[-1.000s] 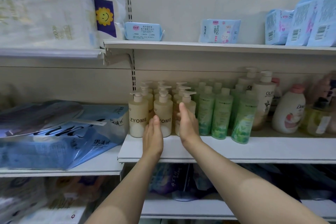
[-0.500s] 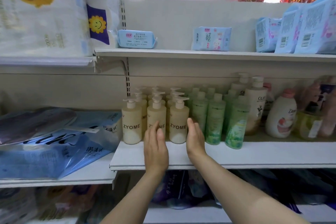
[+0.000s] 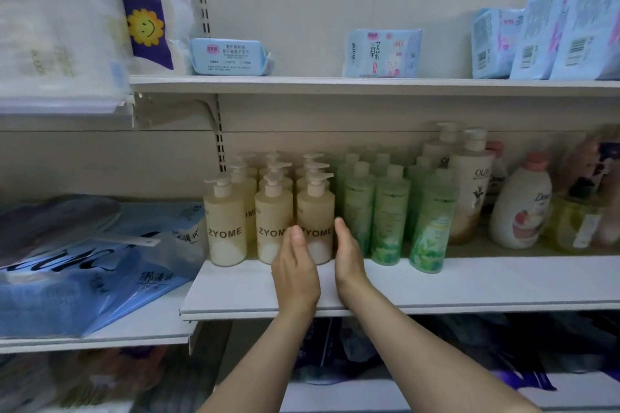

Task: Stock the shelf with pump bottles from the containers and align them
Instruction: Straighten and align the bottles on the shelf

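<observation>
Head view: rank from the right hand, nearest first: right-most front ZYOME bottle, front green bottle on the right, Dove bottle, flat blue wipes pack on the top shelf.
1. Right-most front ZYOME bottle: just left of the right hand.
2. Front green bottle: to its right, same shelf.
3. Dove bottle: farther right.
4. Flat blue wipes pack: upper shelf, up and left.

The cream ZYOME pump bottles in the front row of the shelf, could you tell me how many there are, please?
3 in the front row: the left bottle, the middle bottle and the right bottle, which stands between the hands. More stand in rows behind, partly hidden.
</observation>
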`<action>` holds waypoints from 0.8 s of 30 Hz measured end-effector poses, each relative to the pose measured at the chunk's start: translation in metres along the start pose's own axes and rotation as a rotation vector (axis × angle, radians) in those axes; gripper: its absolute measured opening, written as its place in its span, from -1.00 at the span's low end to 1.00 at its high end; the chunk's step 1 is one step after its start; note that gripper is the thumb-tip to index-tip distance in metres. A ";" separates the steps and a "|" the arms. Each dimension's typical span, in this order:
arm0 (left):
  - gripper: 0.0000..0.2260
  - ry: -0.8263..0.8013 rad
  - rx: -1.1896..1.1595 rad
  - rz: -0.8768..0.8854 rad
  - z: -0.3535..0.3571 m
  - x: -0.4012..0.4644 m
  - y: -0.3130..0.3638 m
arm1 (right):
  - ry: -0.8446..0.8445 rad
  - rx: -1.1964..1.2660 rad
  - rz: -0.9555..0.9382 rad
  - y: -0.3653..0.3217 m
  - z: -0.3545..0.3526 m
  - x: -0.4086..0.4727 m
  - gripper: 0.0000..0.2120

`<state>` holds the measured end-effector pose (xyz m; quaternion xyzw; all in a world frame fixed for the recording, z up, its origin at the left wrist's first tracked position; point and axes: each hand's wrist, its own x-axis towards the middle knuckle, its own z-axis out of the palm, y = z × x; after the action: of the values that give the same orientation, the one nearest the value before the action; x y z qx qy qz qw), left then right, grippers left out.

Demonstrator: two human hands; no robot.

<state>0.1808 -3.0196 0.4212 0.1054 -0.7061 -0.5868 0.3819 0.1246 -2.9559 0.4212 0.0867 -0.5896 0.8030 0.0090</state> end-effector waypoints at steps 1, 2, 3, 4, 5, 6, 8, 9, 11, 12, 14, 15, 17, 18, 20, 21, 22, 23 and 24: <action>-0.52 0.010 0.007 0.005 0.001 0.000 -0.002 | -0.008 0.017 0.006 0.000 0.000 0.001 -0.61; -0.52 0.020 0.013 0.015 0.002 -0.001 -0.003 | -0.019 0.033 0.008 0.000 0.000 0.002 -0.61; -0.52 0.028 0.019 0.022 0.002 -0.001 -0.005 | -0.027 0.045 0.012 0.000 0.000 0.003 -0.61; -0.50 0.030 0.023 0.025 0.003 -0.001 -0.006 | -0.034 0.055 0.013 -0.001 0.000 0.005 -0.61; -0.48 0.029 0.028 0.025 0.003 -0.001 -0.006 | -0.039 0.061 0.013 -0.002 0.001 0.006 -0.62; -0.49 0.026 0.032 0.022 0.002 0.000 -0.006 | -0.045 0.062 0.012 -0.003 0.001 0.008 -0.62; -0.52 0.022 0.039 0.018 0.002 0.000 -0.007 | -0.051 0.041 0.012 -0.005 0.001 0.012 -0.65; -0.53 0.021 0.036 0.018 0.001 0.001 -0.008 | -0.049 0.023 0.017 -0.005 0.001 0.014 -0.69; -0.52 0.018 0.030 0.020 0.002 0.001 -0.009 | -0.055 -0.005 0.032 -0.003 0.001 0.020 -0.76; -0.51 0.016 0.026 0.017 0.002 0.001 -0.009 | -0.061 -0.012 0.039 -0.001 0.001 0.022 -0.77; -0.47 0.019 0.016 0.021 0.002 0.002 -0.006 | -0.073 -0.016 0.045 0.001 0.000 0.026 -0.77; -0.46 0.023 0.019 0.030 0.002 0.002 -0.005 | -0.081 -0.012 0.042 0.002 0.000 0.027 -0.77; -0.44 0.022 0.035 0.039 0.002 0.003 -0.004 | -0.091 -0.010 0.036 0.003 0.000 0.027 -0.75; -0.44 0.022 0.044 0.039 0.002 0.002 -0.004 | -0.088 -0.017 0.032 0.004 0.000 0.028 -0.74; -0.44 0.018 0.053 0.043 0.002 0.003 -0.005 | -0.079 -0.029 0.027 0.005 -0.001 0.027 -0.71; -0.44 0.016 0.053 0.047 0.002 0.003 -0.006 | -0.076 -0.031 0.030 0.005 -0.001 0.026 -0.66; -0.44 0.014 0.047 0.049 0.002 0.002 -0.006 | -0.074 -0.036 0.035 0.005 -0.001 0.025 -0.59; -0.44 0.015 0.041 0.048 0.002 0.001 -0.006 | -0.074 -0.044 0.040 0.004 0.000 0.024 -0.53; -0.42 0.016 0.037 0.044 0.002 0.000 -0.006 | -0.073 -0.051 0.045 0.004 0.000 0.023 -0.47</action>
<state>0.1771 -3.0198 0.4158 0.1017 -0.7160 -0.5642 0.3983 0.1015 -2.9589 0.4211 0.1023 -0.6115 0.7841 -0.0286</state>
